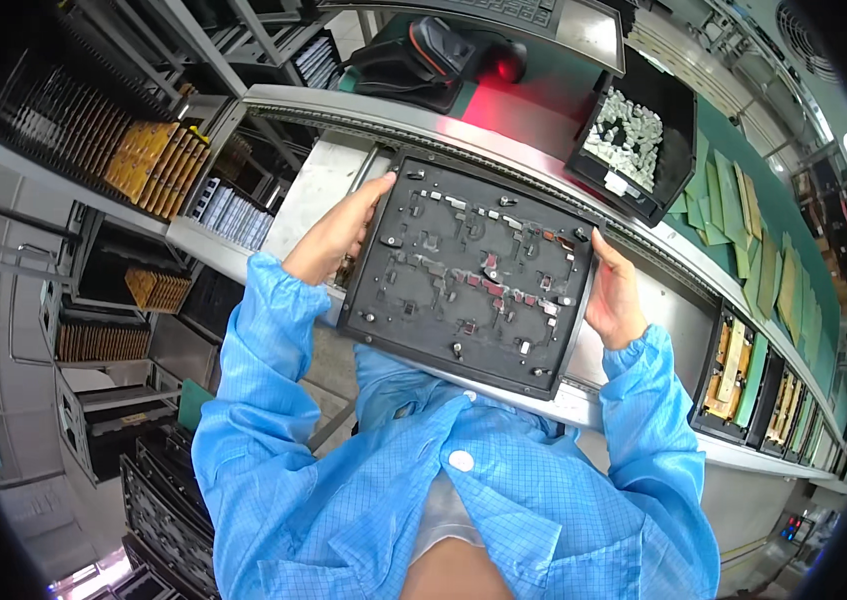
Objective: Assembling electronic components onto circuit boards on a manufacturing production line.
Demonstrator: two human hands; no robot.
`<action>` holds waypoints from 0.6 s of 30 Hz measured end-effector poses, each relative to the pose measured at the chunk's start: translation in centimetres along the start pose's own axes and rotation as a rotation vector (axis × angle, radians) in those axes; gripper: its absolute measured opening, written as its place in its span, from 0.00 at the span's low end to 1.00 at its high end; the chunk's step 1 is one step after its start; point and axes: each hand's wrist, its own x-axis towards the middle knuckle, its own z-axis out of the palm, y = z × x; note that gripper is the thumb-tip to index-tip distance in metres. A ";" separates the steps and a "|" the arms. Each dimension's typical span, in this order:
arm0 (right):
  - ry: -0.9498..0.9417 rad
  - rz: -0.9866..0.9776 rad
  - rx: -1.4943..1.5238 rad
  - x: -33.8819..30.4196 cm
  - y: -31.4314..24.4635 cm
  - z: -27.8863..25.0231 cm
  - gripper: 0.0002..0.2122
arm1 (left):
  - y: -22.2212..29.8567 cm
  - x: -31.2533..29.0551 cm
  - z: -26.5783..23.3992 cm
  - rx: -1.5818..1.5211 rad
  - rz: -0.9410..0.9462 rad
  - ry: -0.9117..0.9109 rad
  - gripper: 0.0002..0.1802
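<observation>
Between my two hands is a black rectangular fixture tray (pixel 418 345), tilted a little with its right side lower. Small metal pegs, shallow cut-outs and reddish and whitish spots cover its upper face. My left hand (pixel 341 232) grips the left edge near the far corner, thumb on the rim. My right hand (pixel 614 292) holds the right edge, thumb up near the far right corner. The fingers of both hands are partly hidden beneath or behind the tray. Blue checked sleeves cover both forearms.
Beyond the tray runs a conveyor rail (pixel 473 130). A black bin (pixel 678 130) of small white pieces stands at the far right, beside green strips (pixel 718 195). A handheld scanner (pixel 440 45) lies at the back. Racks of orange boards (pixel 148 165) stand left; loaded fixtures (pixel 733 375) sit right.
</observation>
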 end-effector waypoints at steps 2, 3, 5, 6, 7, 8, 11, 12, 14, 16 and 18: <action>0.018 0.011 -0.008 0.7 -0.5 -0.2 0.18 | 0.8 1.3 0.5 0.087 -0.034 0.069 0.25; 0.021 0.009 -0.004 1.0 -0.6 -0.2 0.18 | 1.0 2.1 0.3 0.090 -0.036 0.066 0.25; 0.051 0.030 -0.005 1.6 -0.9 -0.5 0.18 | 0.9 3.6 -0.1 0.152 -0.061 0.040 0.25; 0.060 0.025 -0.001 1.9 -1.1 -0.9 0.18 | 1.3 3.9 0.4 0.155 -0.063 0.031 0.25; 0.073 0.032 0.001 2.3 -1.2 -1.4 0.17 | 1.9 3.9 1.3 0.133 -0.057 0.052 0.24; 0.086 0.039 0.003 2.6 -1.2 -1.8 0.17 | 2.2 4.1 1.8 0.110 -0.052 0.073 0.24; 0.078 0.081 0.025 3.5 -1.0 -2.1 0.17 | 1.7 5.6 0.6 0.165 -0.096 0.055 0.24; 0.075 0.089 0.024 3.6 -0.9 -2.2 0.17 | 1.8 5.3 0.7 0.162 -0.100 0.062 0.24; 0.049 0.025 0.039 3.7 -0.7 -2.3 0.17 | 2.0 4.5 1.6 0.028 -0.079 0.069 0.26; 0.160 -0.042 -0.106 2.7 -0.8 -1.5 0.17 | 1.5 3.5 1.0 0.143 0.065 0.117 0.29; 0.042 -0.080 -0.183 -0.3 -0.9 -1.5 0.19 | 0.4 4.2 -0.2 0.010 -0.003 0.180 0.30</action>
